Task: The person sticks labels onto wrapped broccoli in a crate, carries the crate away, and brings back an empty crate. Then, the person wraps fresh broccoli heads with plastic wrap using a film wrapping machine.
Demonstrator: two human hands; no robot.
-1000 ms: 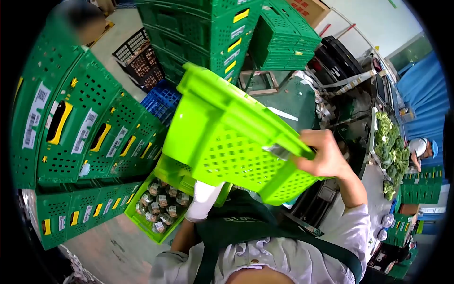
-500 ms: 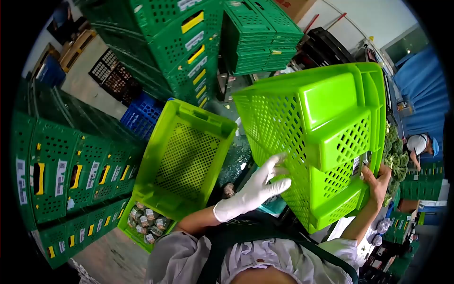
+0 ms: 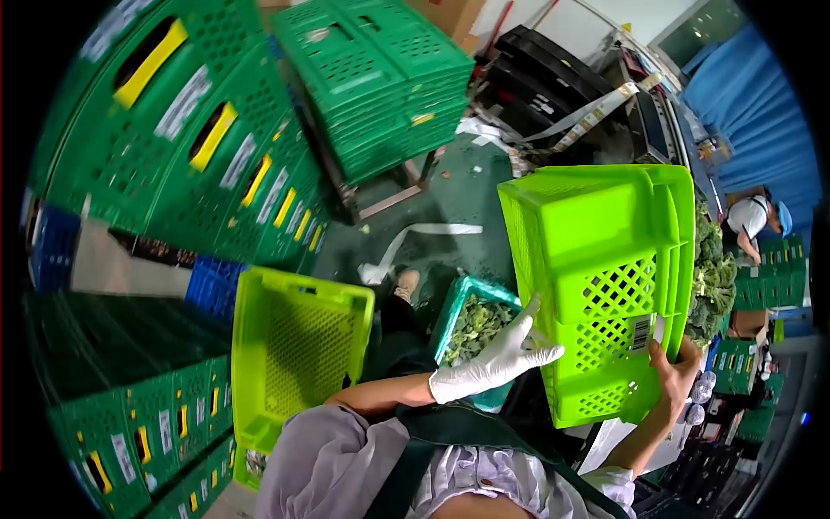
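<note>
A bright green crate [image 3: 605, 294] is tilted up on the right side of the view. Its end rim is gripped by my bare right hand [image 3: 674, 376]. My left hand [image 3: 497, 359], in a white glove, has its fingers spread beside the crate's lower left side; whether the fingertips touch it I cannot tell. A second bright green crate [image 3: 303, 346], empty inside, lies to the left of my body. Wrapped items [image 3: 256, 463] show in part at its lower end. Below my left hand a teal crate [image 3: 450, 316] holds leafy scraps [image 3: 475, 324].
Dark green crates [image 3: 199, 130] are stacked high at the left, with more [image 3: 130, 424] below. Folded green crates [image 3: 380, 78] sit on a stand. Leafy vegetables [image 3: 713, 277] lie at the right, near a person in a blue cap [image 3: 752, 221]. A white strip [image 3: 406, 238] lies on the floor.
The held crate first left the other bright green crate and swung right, then turned more upright. My left hand let go and opened. The view has shifted toward the stacks.
</note>
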